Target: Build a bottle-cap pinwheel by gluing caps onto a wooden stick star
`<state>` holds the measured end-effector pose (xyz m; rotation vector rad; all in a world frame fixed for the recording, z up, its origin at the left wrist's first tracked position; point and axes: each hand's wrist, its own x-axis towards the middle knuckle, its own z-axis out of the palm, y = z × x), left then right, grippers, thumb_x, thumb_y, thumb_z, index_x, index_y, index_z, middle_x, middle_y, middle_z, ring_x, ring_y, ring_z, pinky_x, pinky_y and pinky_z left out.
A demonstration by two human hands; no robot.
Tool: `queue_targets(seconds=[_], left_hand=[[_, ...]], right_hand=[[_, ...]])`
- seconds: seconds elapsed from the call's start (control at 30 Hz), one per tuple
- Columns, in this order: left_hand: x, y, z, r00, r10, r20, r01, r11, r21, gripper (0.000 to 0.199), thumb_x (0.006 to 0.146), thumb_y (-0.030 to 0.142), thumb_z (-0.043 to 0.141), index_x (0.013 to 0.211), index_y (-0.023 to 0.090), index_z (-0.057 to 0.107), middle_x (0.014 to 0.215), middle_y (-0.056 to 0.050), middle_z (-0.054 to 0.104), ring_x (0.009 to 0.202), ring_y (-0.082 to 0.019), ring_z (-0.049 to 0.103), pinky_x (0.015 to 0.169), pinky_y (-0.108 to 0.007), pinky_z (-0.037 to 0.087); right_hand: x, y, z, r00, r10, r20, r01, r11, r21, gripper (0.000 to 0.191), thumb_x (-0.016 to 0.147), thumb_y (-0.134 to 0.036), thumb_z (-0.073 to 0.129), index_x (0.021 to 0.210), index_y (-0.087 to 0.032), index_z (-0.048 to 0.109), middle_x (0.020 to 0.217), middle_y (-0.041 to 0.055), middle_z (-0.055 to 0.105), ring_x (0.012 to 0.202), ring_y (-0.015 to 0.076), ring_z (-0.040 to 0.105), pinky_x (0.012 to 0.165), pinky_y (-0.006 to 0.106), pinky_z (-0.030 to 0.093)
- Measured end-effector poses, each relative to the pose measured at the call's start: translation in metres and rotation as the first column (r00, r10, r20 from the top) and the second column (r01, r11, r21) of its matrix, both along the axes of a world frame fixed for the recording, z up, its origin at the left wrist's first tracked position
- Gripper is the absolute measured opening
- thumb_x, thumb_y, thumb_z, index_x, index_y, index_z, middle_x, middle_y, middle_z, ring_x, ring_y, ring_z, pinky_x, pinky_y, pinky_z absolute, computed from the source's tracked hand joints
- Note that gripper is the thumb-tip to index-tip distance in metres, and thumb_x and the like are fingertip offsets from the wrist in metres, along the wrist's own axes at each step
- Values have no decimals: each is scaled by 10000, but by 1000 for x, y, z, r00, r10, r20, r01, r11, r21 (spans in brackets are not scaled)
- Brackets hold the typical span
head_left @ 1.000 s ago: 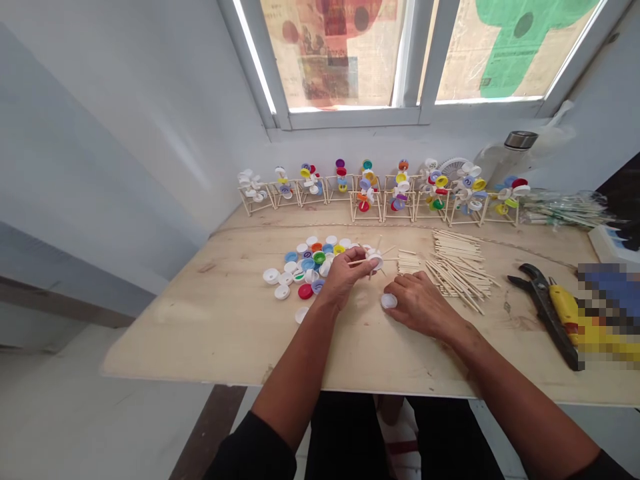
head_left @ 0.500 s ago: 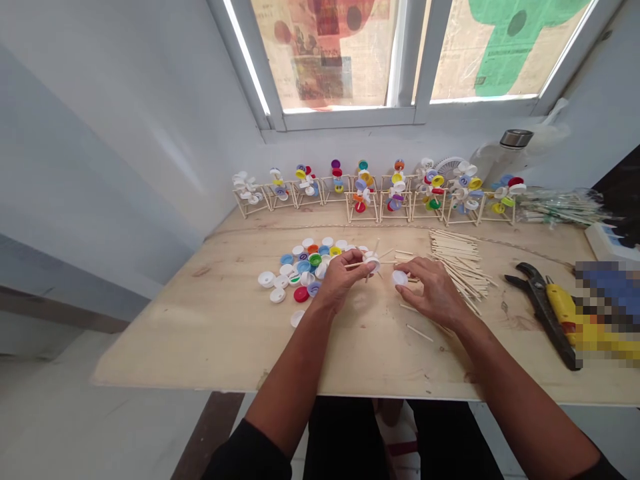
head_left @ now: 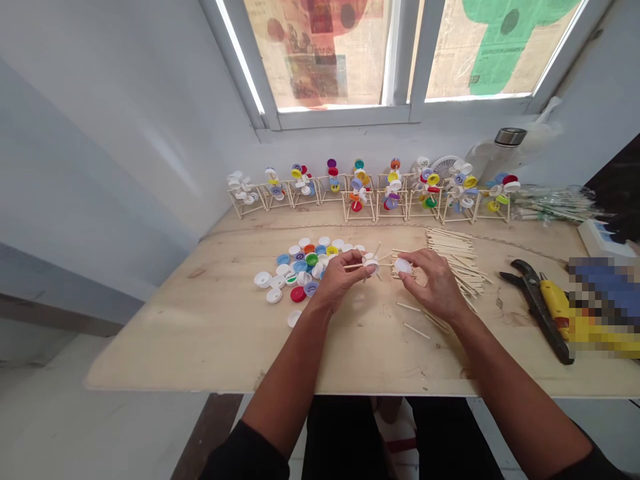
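A white plastic bottle cap (head_left: pixel 371 265) fixed on crossed thin wooden sticks (head_left: pixel 356 265) is pinched firmly in the left hand (head_left: pixel 339 281), above the middle of a plywood table (head_left: pixel 175 337). Just beside it, a second white bottle cap (head_left: pixel 403 266) is pinched at its edge by the right hand (head_left: pixel 436 285); the two hands are close but apart. The caps look light and stiff, best held by the rim, while the sticks look thin and easily snapped. At nine o'clock from the hands lies a heap of coloured bottle caps (head_left: pixel 295 270). A stack of loose wooden sticks (head_left: pixel 455 263) sits at two o'clock, two stray sticks (head_left: pixel 415 330) at five, and black pliers (head_left: pixel 535 307) at three. At twelve, stick frames carrying coloured caps (head_left: pixel 360 200) stand in a row.
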<state>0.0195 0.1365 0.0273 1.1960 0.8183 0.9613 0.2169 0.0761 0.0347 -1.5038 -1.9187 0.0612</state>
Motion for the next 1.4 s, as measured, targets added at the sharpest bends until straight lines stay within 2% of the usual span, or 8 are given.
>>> queue_targets(seconds=[0.3,0.43,0.53,0.73,1.07,1.4], left_hand=[[-1,-1,-1,999,-23,-46,22,1000,-4,346,552,333,805,806,175,631,764,0,599,715,-129,592,744,-280,476],[-2,0,0,997,-21,-68,20,1000,-3,342,548,373,800,749,167,615,777,-20,613,688,-140,584,728,-306,492],[-3,0,1,995,-48,-85,48,999,1,349,559,381,793,783,167,632,780,-30,621,698,-151,588,745,-327,497],[-6,-3,5,989,-87,-119,91,995,28,322,560,336,797,812,182,669,800,-29,649,725,-156,605,749,-309,479],[-6,-10,16,977,-126,-170,136,989,49,231,569,318,789,742,205,684,807,-26,665,730,-176,617,719,-309,474],[-14,-4,10,958,-197,-209,207,978,26,187,600,319,776,735,217,696,892,-41,675,755,-180,615,711,-294,465]], right_hand=[[-2,-1,0,1000,6,31,-5,1000,-30,258,812,-297,536,1036,-207,629,964,73,655,927,221,572,820,352,375],[-2,0,-4,997,20,71,-19,1000,-25,250,811,-309,546,1022,-213,639,969,78,662,923,227,571,817,355,361],[-3,1,-6,996,33,82,-30,999,-36,248,809,-320,558,1018,-216,640,957,69,665,913,221,570,820,350,356],[-3,2,-5,998,57,6,-56,995,-86,227,809,-316,569,995,-216,655,941,61,667,907,205,571,818,342,366],[-6,-1,2,989,113,-98,-129,975,-179,223,785,-295,607,988,-219,658,915,36,671,901,187,558,816,336,365],[-9,-3,1,982,162,-99,-179,963,-200,221,789,-292,611,993,-217,655,934,23,675,898,177,559,838,334,348]])
